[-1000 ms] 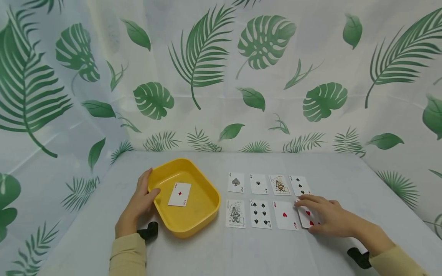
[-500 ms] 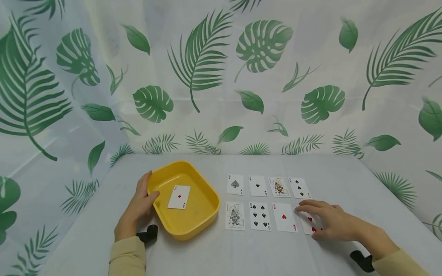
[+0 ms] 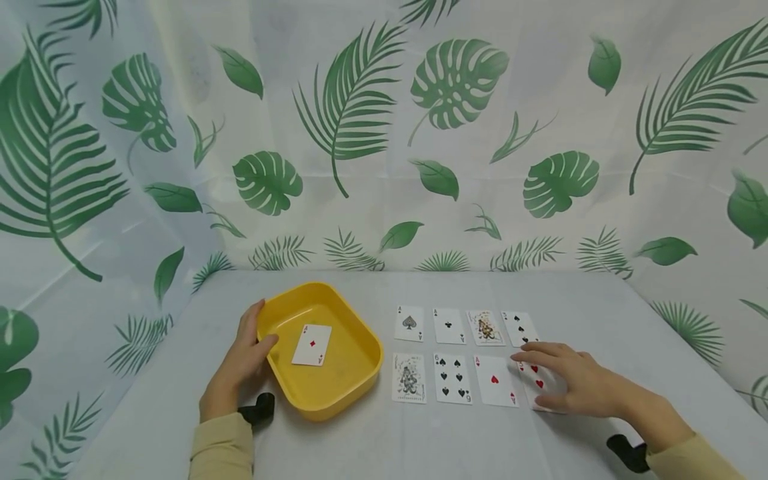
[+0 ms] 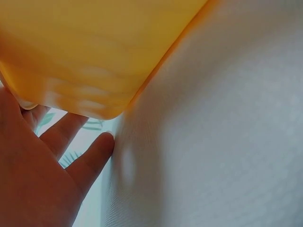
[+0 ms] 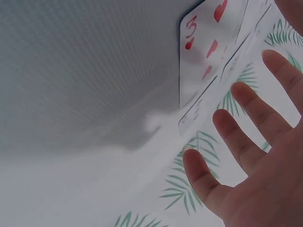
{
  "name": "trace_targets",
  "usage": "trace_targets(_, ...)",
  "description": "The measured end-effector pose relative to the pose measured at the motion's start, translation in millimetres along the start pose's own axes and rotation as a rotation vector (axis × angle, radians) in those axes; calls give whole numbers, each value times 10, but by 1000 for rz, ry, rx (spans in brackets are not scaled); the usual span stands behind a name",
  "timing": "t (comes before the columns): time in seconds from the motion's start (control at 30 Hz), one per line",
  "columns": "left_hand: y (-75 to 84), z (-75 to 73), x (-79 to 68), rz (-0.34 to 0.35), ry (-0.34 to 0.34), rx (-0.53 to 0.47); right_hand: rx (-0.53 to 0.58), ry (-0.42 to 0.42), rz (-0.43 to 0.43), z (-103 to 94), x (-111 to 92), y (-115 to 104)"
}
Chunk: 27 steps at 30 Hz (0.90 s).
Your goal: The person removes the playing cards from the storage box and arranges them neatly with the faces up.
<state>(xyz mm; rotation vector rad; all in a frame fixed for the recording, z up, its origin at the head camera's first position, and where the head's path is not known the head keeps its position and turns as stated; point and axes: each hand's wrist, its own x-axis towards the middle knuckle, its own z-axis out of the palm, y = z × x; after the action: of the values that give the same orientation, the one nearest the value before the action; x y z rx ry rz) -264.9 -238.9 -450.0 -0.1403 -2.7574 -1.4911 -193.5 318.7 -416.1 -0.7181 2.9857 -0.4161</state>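
On the left of the head view, my left hand point(image 3: 237, 363) grips the rim of a yellow plastic tray point(image 3: 358, 383), thumb over the edge and fingers outside. An ace of diamonds point(image 3: 312, 345) lies face up in the tray. My right hand point(image 3: 585, 383) hovers over a three of hearts point(image 5: 208, 42), fingers spread and holding nothing; it partly covers that card. Left of it in the front row lie an ace of hearts point(image 3: 495, 381), a six of spades point(image 3: 453, 379) and a grey joker point(image 3: 409, 378).
The back row has an ace of spades point(image 3: 409, 323), an ace of clubs point(image 3: 449, 325), a coloured joker point(image 3: 486, 328) and a spade card point(image 3: 520, 327) beyond my right fingers. A leaf-patterned curtain point(image 3: 384, 200) stands behind the pale table point(image 3: 456, 440).
A second ago the three of hearts was at my right fingertips with one edge raised. Now it lies flat, released, and my right hand is lifted off it. The left hand still holds the tray.
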Motion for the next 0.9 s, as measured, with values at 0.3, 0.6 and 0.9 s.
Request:
trace_targets(0.3, -1, 7, 2, -6, 1, 2, -58, 109, -65, -87, 96, -81)
trace_targets(0.6, -10, 23, -1, 12, -1, -5, -102, 183, -120, -239, 402, -279)
trace_targets(0.9, -8, 21, -14, -17, -5, 2, -55, 157, -137, -299, 875, -502)
